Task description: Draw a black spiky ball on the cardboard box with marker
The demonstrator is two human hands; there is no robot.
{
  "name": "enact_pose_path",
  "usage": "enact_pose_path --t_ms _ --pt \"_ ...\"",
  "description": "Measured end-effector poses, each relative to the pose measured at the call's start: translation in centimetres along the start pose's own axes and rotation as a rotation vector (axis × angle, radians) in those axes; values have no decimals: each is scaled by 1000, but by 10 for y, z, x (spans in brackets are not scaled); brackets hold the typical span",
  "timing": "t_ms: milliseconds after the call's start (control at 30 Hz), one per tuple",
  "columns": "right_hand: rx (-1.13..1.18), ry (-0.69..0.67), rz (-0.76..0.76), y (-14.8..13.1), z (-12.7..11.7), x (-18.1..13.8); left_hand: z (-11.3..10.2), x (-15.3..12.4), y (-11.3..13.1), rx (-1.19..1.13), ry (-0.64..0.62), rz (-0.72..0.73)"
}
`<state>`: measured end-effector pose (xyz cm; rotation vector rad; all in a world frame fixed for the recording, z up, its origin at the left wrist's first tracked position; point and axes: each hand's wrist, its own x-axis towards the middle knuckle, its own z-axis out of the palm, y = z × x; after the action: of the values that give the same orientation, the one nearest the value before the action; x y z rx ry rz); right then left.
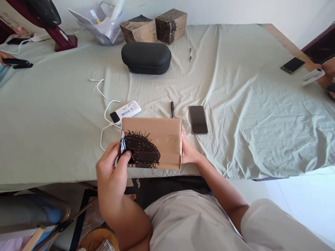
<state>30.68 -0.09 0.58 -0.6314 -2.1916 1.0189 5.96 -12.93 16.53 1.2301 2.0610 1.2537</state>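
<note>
Between my two hands is a brown cardboard box (169, 143), held above the front edge of the table. A large black scribbled shape with spiky strokes covers the left part of its upper face. My left hand (113, 165) grips the left end, thumb on the black drawing and fingers round the side. At the right end my right hand (188, 148) presses against the box, its fingers mostly hidden behind it. Just beyond the box lie a black marker (172, 108), a dark-screened phone (198, 120) and a white power bank (126, 112) with a white cable (105, 115).
Across the pale green tablecloth (235, 87) lie a black hard case (146, 57) and a pen (190, 54). Two patterned boxes (171, 26) and a plastic basket (108, 29) stand at the back. Another person's hand (330, 71) shows at the right, near another phone (292, 65).
</note>
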Motion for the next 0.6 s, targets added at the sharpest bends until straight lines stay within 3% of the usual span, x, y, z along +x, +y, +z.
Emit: enact_pose_path --t_ms 200,333,467,600 --pt "5 -84 10 -12 0 10 -9 -5 3 92 95 -96" --pt "143 -117 63 -28 -22 6 0 -3 -9 -8 241 -67" --pt "93 40 305 -51 -59 29 18 9 -35 -150 388 -68" --pt "-265 80 599 -43 -65 94 24 20 -62 -124 360 -55"
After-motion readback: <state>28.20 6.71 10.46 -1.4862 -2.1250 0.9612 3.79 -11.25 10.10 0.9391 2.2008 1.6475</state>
